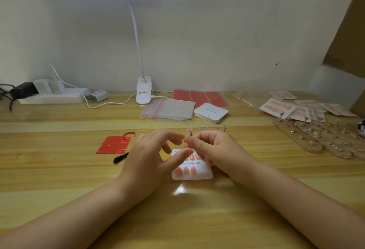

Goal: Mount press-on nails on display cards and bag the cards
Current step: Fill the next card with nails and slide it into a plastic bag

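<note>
Left hand and right hand meeting fingertip to fingertip above a white display card on a wooden table, pinching something too small to identify. Pink nails already on card. Clear bags behind, near a lamp.

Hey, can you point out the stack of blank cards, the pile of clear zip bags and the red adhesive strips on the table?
stack of blank cards (211, 111), head view, top card's face.
pile of clear zip bags (171, 108), head view, middle of top bag.
red adhesive strips (114, 145), head view, centre of the strip sheet.
</note>
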The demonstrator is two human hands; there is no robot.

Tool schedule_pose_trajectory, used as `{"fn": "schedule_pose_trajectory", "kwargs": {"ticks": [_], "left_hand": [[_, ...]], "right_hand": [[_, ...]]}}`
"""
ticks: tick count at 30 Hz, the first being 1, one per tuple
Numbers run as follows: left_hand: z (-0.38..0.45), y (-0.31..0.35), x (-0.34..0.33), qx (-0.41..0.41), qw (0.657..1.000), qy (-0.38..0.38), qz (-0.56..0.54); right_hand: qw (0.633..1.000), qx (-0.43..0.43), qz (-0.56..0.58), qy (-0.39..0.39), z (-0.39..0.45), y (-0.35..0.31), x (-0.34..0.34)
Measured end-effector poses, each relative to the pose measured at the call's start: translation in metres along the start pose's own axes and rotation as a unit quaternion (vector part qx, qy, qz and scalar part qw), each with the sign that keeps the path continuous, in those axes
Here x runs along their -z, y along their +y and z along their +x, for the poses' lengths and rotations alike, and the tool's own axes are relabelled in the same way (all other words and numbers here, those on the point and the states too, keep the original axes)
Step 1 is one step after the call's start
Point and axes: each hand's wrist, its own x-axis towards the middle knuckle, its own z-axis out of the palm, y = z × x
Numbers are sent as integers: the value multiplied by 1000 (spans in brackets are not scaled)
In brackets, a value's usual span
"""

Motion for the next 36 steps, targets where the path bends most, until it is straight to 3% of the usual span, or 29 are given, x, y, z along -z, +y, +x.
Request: {"fn": "schedule_pose_trajectory", "kwargs": {"ticks": [7, 12, 16, 20, 31, 36], "left_hand": [[0, 2, 0, -42, 999, 10, -3], [1, 0, 1, -31, 999, 33, 2], [2, -3, 1, 9, 999, 36, 1], [1, -4, 1, 35, 999, 19, 3], [1, -19, -8, 154, 979, -111, 75], [3, -21, -6, 182, 977, -114, 3]], "right_hand": [[1000, 24, 1, 4, 1, 3, -1], [991, 56, -108, 46, 4, 6, 5], [930, 73, -353, 75, 3, 1, 27], [880, -79, -462, -73, 0, -7, 41], [889, -78, -442, -88, 2, -4, 41], [897, -55, -430, -85, 2, -3, 42]]}}
